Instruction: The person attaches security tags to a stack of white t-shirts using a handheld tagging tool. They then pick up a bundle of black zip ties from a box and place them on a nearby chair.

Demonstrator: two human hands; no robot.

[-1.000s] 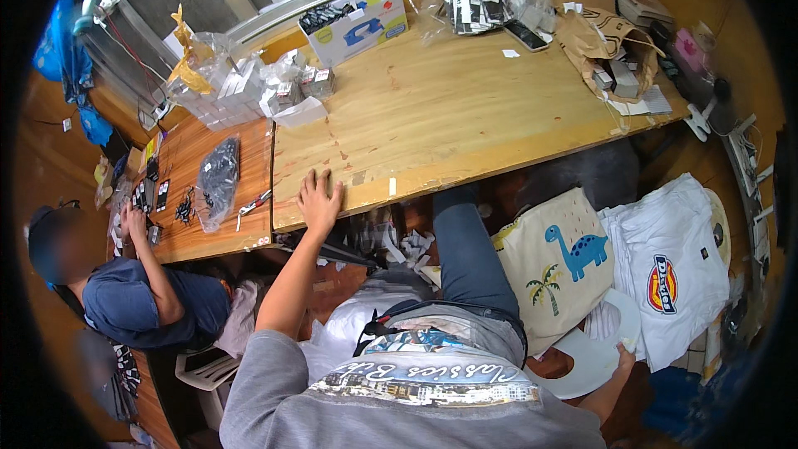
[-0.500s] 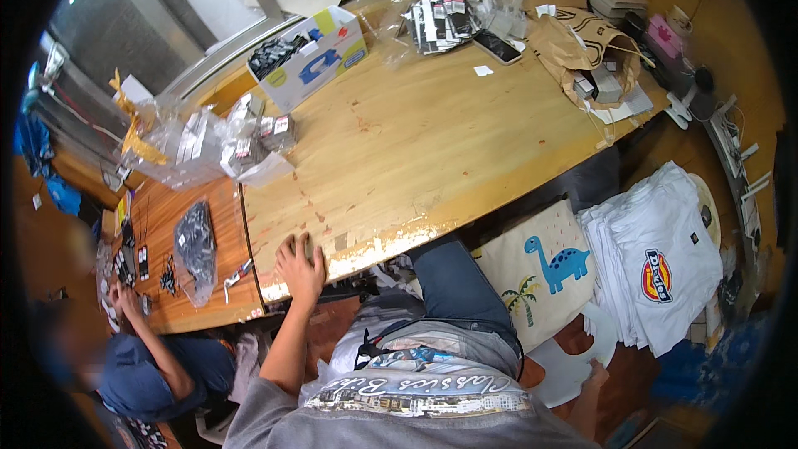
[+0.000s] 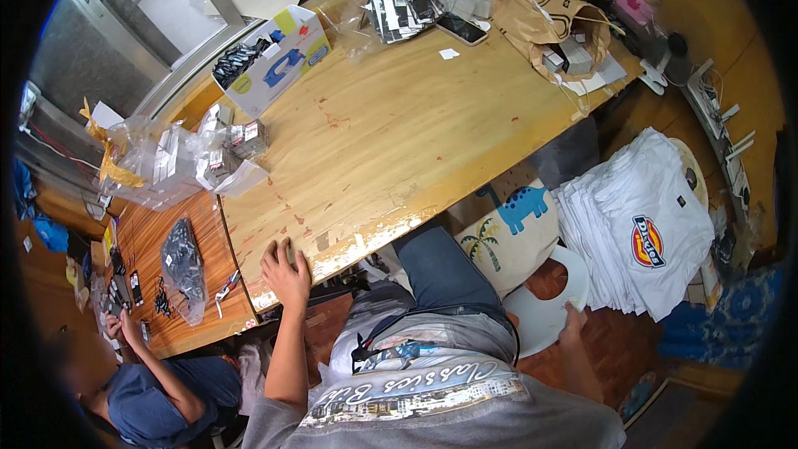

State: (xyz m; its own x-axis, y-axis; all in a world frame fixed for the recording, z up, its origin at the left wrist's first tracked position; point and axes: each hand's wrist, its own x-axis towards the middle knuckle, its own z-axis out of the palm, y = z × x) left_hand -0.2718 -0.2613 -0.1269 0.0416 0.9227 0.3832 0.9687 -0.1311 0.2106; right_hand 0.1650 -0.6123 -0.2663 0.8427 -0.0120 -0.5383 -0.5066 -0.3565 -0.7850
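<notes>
My left hand (image 3: 287, 276) rests on the near edge of the pale wooden table (image 3: 357, 150), fingers apart, holding nothing. Low on the right, my right hand (image 3: 572, 326) grips the rim of a pale grey-white plastic piece (image 3: 544, 326) with a rounded cut-out; it looks like part of a seat, but its kind is unclear. Just beyond it lies a cream cloth (image 3: 529, 245) printed with a blue dinosaur and a palm tree. To the right of that is a stack of folded white T-shirts (image 3: 623, 224), the top one bearing a colourful print.
A person in dark blue (image 3: 179, 391) handles small dark items at the reddish side table (image 3: 212, 258), beside a plastic bag of black pieces (image 3: 183, 266). On the pale table stand a filled carton (image 3: 278, 66), bagged small boxes (image 3: 179, 154), tags (image 3: 403, 8), a phone (image 3: 462, 28) and a paper bag (image 3: 540, 21).
The whole view has shifted, so the table and its contents sit further left. My left hand stays on the table edge, and my right hand remains at the plastic piece's rim.
</notes>
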